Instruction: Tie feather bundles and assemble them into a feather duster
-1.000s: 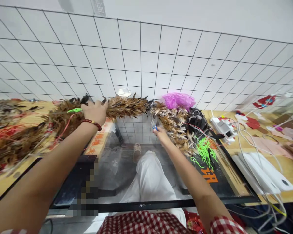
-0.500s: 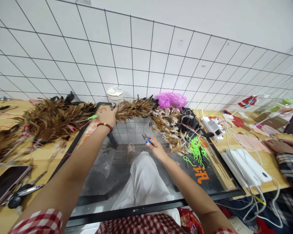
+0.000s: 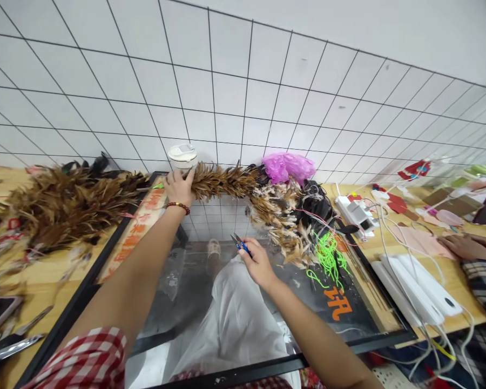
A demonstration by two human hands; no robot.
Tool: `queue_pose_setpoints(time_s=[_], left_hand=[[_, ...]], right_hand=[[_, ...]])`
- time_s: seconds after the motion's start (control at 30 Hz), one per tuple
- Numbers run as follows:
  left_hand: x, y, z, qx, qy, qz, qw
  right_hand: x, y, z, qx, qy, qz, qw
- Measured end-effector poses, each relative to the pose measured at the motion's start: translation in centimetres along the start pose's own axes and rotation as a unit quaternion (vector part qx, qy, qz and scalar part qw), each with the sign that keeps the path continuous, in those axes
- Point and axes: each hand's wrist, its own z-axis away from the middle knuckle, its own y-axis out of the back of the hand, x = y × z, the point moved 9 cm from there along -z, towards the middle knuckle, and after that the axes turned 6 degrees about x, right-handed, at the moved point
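Note:
My left hand (image 3: pixel 179 186), with a beaded bracelet at the wrist, grips the left end of a brown feather garland (image 3: pixel 227 181). A bit of bright green cord (image 3: pixel 157 186) pokes out to its left. My right hand (image 3: pixel 258 263) is closed around small thread snips (image 3: pixel 242 245) with blue handles, blades pointing up and left, apart from the garland. Under both hands is a glass panel (image 3: pixel 166 310) in a black frame. Loose mottled feathers (image 3: pixel 285 221) lie to the right, near a tangle of neon green cord (image 3: pixel 330 256).
A white lidded cup (image 3: pixel 183 155) stands behind my left hand against the wire grid. A brown feather heap (image 3: pixel 73 205) and a phone (image 3: pixel 0 313) are at left. Right are a purple plastic bag (image 3: pixel 287 166), a power strip (image 3: pixel 356 215), white cables and another person's hands (image 3: pixel 465 246).
The view has shifted a little, so the table's things sit differently in it. My left hand stays on the garland's end. My right hand still holds the snips over the glass.

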Motion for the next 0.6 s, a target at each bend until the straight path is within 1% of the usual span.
queue_pose_setpoints(time_s=[0.07,0.13,0.17,0.23,0.3,0.37,0.43,0.5,0.53,0.6], left_hand=[[-1.6,-0.4,0.5,0.025,0.074,0.029,0.997],[-3.4,-1.6,1.0,0.016,0.143,0.054,0.988],[-4.1,-2.3,1.1,0.002,0.163,0.064,0.985],[-5.0,-3.4,1.1,-0.032,0.17,0.082,0.982],[-5.1,-3.7,1.2,-0.055,0.15,0.103,0.982],[-4.7,-3.2,1.9,-0.062,0.132,0.12,0.982],[-3.7,-2.2,3.4,-0.057,0.118,0.131,0.983],[-2.1,-0.9,5.5,-0.049,0.109,0.146,0.982],[-1.1,-0.3,6.6,-0.05,0.104,0.166,0.979],[0.8,1.7,8.4,-0.027,0.096,0.228,0.969]], right_hand=[[0.0,0.0,-0.1,0.001,-0.003,0.006,1.0],[-0.1,0.0,-0.1,-0.002,-0.002,0.009,1.0],[-0.2,0.0,-0.1,-0.003,-0.002,0.01,1.0],[-0.2,-0.1,-0.1,-0.005,0.002,0.01,1.0],[-0.2,-0.1,-0.1,-0.004,0.006,0.006,1.0],[-0.1,-0.1,-0.2,-0.003,0.01,0.0,1.0],[0.0,-0.1,-0.2,-0.002,0.017,-0.004,1.0],[0.1,-0.1,-0.2,-0.003,0.024,-0.002,1.0],[0.1,-0.1,-0.2,-0.002,0.026,0.0,1.0],[0.2,-0.1,-0.3,0.004,0.029,0.004,1.0]])
